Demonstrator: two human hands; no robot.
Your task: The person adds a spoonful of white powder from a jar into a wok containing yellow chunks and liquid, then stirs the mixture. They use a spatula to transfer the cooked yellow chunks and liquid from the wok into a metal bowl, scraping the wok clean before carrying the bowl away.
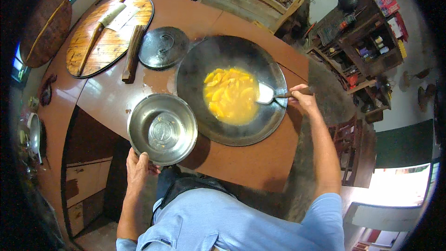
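Note:
My left hand [141, 164] grips the near rim of a stainless steel basin [162, 129], which has only a few small yellow bits inside. The basin is held beside the left edge of a large dark wok [230, 136]. In the wok, yellow-orange wedges, perhaps pumpkin [230, 87], sit in cloudy yellow liquid with a haze over it. My right hand [303, 98] is closed around the wooden handle of a metal wok spatula [266, 93]. The spatula's blade rests at the right edge of the food, inside the wok.
A cleaver [122, 17] lies on the round wooden cutting board [104, 47] at the back left. A dark wooden stick [133, 54] and a black lid [163, 47] lie between board and wok. At far left is a metal ladle or pan [35, 134]. The brown countertop [244, 167] ends in front of me.

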